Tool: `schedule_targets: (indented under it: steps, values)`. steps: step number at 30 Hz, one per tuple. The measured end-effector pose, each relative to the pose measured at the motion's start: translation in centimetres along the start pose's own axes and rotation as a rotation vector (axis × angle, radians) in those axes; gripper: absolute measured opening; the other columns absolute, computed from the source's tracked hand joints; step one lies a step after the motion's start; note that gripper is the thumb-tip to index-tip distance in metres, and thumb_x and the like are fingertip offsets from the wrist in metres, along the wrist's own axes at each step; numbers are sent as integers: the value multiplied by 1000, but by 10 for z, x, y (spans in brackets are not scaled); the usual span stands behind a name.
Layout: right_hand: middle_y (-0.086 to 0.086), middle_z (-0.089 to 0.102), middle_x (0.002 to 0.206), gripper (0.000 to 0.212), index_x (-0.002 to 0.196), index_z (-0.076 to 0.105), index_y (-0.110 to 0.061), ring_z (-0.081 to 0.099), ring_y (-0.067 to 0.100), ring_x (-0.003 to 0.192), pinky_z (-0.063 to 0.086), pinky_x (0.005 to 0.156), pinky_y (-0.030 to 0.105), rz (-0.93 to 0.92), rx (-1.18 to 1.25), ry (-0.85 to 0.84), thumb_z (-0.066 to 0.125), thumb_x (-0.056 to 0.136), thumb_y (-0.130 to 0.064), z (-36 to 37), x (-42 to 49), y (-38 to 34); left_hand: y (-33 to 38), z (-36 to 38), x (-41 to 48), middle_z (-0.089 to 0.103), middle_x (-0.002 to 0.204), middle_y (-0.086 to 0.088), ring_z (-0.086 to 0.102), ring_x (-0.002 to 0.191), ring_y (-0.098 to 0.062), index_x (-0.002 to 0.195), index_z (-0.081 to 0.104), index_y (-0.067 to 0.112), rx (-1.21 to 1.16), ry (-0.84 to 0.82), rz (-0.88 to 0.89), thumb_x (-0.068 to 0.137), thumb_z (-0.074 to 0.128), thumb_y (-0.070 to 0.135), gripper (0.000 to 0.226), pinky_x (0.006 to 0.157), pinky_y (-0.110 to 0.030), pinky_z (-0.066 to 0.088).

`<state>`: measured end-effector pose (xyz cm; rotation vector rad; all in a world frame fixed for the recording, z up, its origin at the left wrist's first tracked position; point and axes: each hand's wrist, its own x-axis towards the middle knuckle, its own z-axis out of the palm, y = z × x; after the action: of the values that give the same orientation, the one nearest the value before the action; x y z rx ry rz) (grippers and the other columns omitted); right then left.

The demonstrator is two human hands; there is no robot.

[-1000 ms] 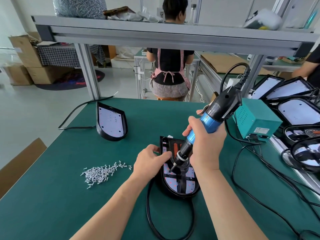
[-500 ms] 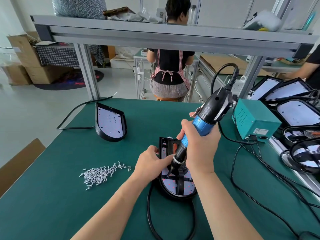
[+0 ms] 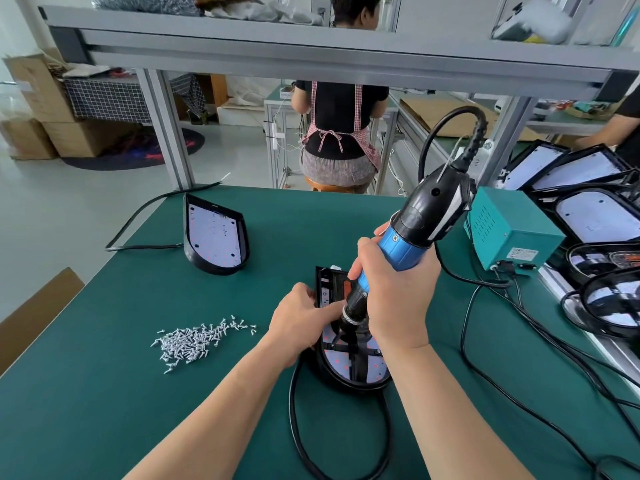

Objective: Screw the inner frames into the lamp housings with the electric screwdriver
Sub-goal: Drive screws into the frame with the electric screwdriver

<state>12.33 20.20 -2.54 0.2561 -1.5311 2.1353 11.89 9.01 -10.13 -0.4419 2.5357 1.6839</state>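
Right hand (image 3: 398, 299) is gripping the electric screwdriver (image 3: 419, 220) around its blue section, fingers (image 3: 363, 251) wrapping fully round the body. Tool is leaning up and to the right, bit pointing down into the lamp housing (image 3: 346, 379). Bit tip is sitting at the black inner frame (image 3: 353, 356) inside the housing; can't tell whether a screw is on the tip.

Left hand (image 3: 301, 323) is holding the housing's left rim, thumb on the outside and one finger reaching in just beside the chuck. Touching it or not, can't tell.

The housing is lying open side up on the green bench (image 3: 104, 410), near the front edge, with its black cable (image 3: 294, 427) looping towards the viewer. A loose pile of silver screws (image 3: 194, 344) is lying on the bench left of the housing, apart from it. A second housing (image 3: 214, 237) is standing tilted at the back left, LED board facing out.

A teal power box (image 3: 509, 233) is sitting at the right, with black leads trailing from its front. Finished lamp units (image 3: 588, 216) are lying beyond it at the far right. Another person (image 3: 341, 133) is sitting behind the bench, back turned.
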Motion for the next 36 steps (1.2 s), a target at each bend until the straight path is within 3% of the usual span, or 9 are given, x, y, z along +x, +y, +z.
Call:
schedule_targets:
  steps: [10,13,16,20,22,24,27,31,36]
  values:
    - [-6,52,57,19,82,52,-17,51,18,40,44,48,24,44,32,-83,62,73,-3,-2,7,11,-3,2,0,66,93,-3,65,91,-26,96,53,15,39,27,-1,41,60,67,76,81,-44,53]
    - [-6,52,55,20,83,52,-18,51,18,42,44,51,22,54,36,-75,62,74,-3,-5,6,10,-3,1,0,66,87,-1,62,82,-22,95,54,14,26,32,0,42,62,68,76,76,-41,53]
    - [-5,53,52,18,85,51,-14,51,17,43,45,51,22,71,31,-46,61,74,-3,-7,3,7,-4,2,0,67,92,-4,65,87,-25,95,54,14,16,35,-2,42,62,69,76,78,-43,54]
    - [9,54,64,19,86,52,-9,52,17,43,44,46,23,64,-8,52,63,71,-5,-1,-3,4,-2,3,1,64,89,0,59,78,-20,93,53,15,9,22,-9,46,65,64,69,70,-38,49]
    - [12,53,67,19,85,52,-9,52,19,45,44,47,24,44,-32,74,62,71,-5,3,-5,4,-2,3,1,65,91,-2,61,81,-22,93,53,14,19,29,-15,51,66,58,63,76,-41,53]
    - [13,54,69,19,86,52,-10,52,22,47,44,47,24,47,-52,100,63,70,-7,5,-7,4,0,3,-2,66,93,-5,60,82,-23,95,54,12,16,31,-24,47,66,60,68,80,-43,54]
    - [14,56,71,22,90,55,-14,55,16,45,45,48,22,89,-48,124,64,70,-8,0,-4,2,3,2,-6,65,92,-3,59,79,-21,95,54,13,13,18,-20,38,61,69,80,73,-38,51]
    - [22,58,77,25,97,58,-14,56,15,47,46,50,20,85,1,146,67,74,-9,-7,3,-3,9,1,-7,64,95,-3,60,81,-21,99,54,11,-25,-10,0,39,67,70,85,71,-37,49]
    - [19,58,71,24,96,58,-13,56,13,46,45,49,19,64,16,157,68,74,-8,-4,0,-3,6,-2,-7,66,101,-8,63,86,-24,101,54,11,-42,-16,-5,38,69,69,87,72,-37,49]
